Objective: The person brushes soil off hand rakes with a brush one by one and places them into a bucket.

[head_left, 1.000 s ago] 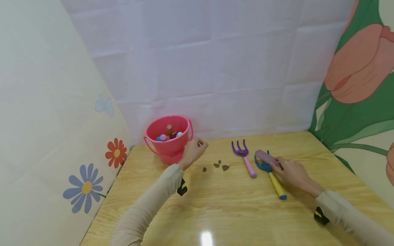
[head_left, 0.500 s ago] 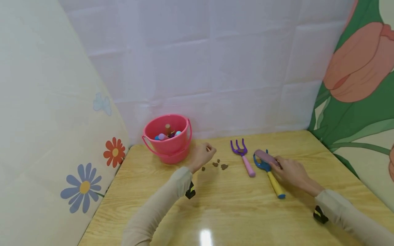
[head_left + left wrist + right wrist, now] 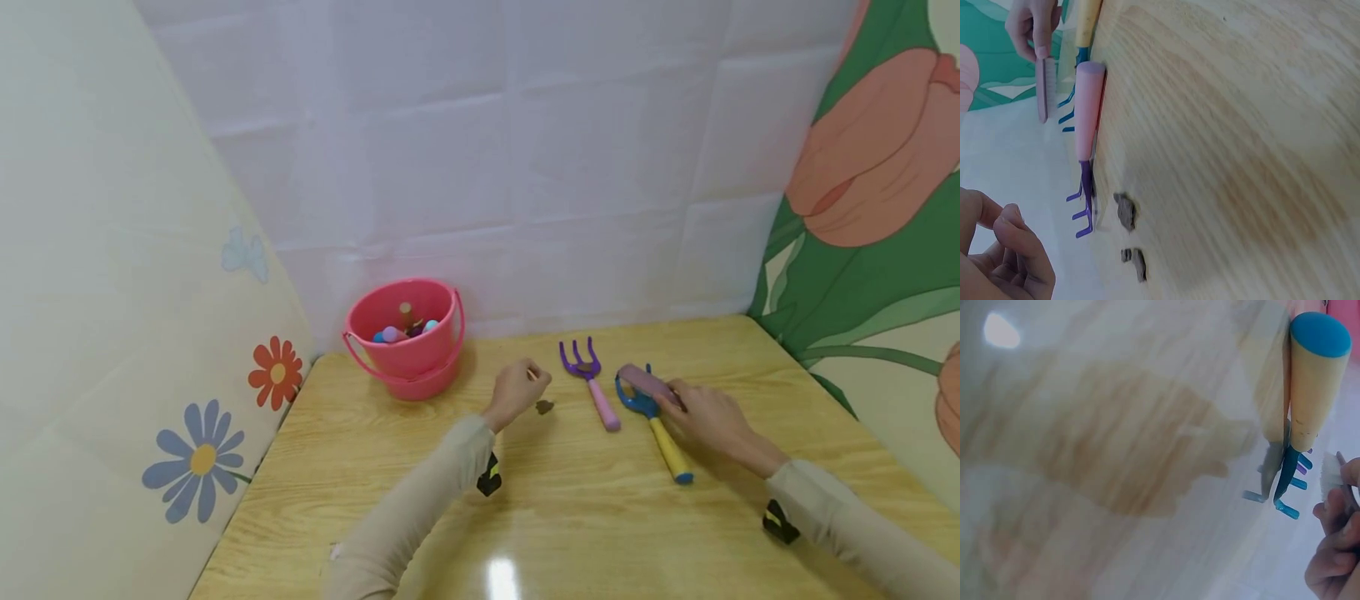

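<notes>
My left hand (image 3: 519, 390) hovers over the table beside some flat brown bits (image 3: 544, 407). Its fingers are loosely curled, with a gap between thumb and forefinger (image 3: 1022, 240) and nothing visible in them. It hides some bits in the head view; the left wrist view shows several brown bits (image 3: 1125, 211). My right hand (image 3: 712, 417) grips a pink brush (image 3: 643, 382) with white bristles, held above the tines of a blue hand fork (image 3: 637, 403) with a yellow handle. Between the hands lies a purple hand fork (image 3: 582, 367) with a pink handle and a brown bit at its tines.
A pink bucket (image 3: 408, 358) holding several small items, among them lilac and blue ends, stands at the back left. White cloth (image 3: 480, 167) hangs behind the wooden table (image 3: 585, 517), and flower-printed panels (image 3: 885, 150) flank it.
My left hand has moved right from beside the bucket to above the brown bits. The right hand with the brush, the forks and the bucket have stayed in place.
</notes>
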